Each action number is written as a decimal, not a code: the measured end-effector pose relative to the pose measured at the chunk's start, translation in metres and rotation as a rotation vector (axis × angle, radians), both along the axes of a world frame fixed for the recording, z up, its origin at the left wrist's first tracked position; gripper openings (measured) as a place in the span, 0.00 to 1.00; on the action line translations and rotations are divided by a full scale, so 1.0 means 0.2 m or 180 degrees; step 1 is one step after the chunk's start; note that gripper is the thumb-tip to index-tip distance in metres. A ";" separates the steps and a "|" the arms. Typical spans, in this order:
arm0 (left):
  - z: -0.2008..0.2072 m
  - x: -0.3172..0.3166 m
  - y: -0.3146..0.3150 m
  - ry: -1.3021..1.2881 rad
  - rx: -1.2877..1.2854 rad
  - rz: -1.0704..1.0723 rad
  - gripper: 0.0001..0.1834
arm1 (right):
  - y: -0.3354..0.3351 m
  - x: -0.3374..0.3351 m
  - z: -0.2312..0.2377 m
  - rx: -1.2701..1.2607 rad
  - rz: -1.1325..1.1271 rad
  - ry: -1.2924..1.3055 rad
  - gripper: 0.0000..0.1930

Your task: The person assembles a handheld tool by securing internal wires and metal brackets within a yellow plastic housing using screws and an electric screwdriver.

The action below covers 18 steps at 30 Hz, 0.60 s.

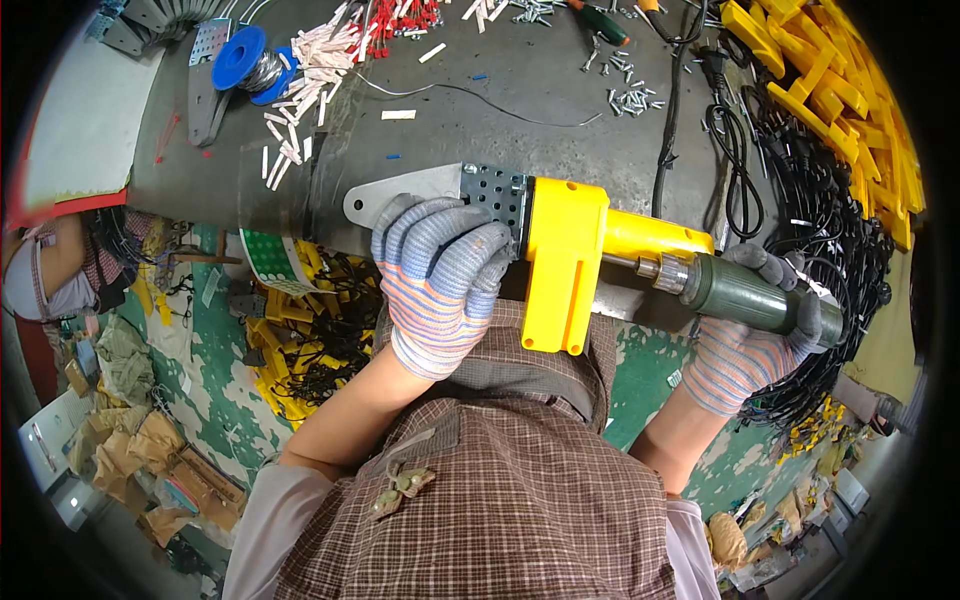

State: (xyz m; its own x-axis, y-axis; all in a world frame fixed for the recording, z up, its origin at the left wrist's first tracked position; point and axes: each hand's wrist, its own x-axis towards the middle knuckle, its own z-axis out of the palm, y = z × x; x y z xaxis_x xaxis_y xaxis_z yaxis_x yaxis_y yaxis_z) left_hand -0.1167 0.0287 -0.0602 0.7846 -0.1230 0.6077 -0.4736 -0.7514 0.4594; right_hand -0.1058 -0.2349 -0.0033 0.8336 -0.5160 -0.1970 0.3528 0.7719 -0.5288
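Observation:
My left hand [440, 280], in a striped knit glove, is closed around a flat grey metal plate [410, 192] with a perforated metal bracket [493, 197]. The bracket joins a yellow plastic tool housing [562, 262], whose handle points right. In my right hand [738, 358], also gloved, is a dark green power screwdriver [745, 294], lying sideways. Its metal shaft points left, reaching the housing below the handle; the tip is hidden there. Both hands are above the near edge of the dark workbench [500, 135].
A blue wire spool [240, 58], white strips [325, 60] and loose screws [635, 100] lie on the bench. Black cables [820, 190] and yellow plastic parts [820, 70] are heaped at right. More parts fill a pile [300, 345] below left. Another person's arm [65, 255] shows at far left.

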 end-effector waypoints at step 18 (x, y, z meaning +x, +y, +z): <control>0.08 0.05 0.02 0.0208 -0.0138 -0.0198 0.12 | -0.05 0.03 0.06 0.0051 0.0178 -0.0236 0.18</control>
State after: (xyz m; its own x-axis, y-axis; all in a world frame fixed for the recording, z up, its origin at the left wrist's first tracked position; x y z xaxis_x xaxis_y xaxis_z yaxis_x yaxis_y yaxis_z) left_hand -0.1076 0.0319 -0.0450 0.8144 -0.1475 0.5612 -0.4867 -0.7002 0.5224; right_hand -0.0997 -0.2443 0.0089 0.8737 -0.4655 -0.1415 0.3467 0.7997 -0.4902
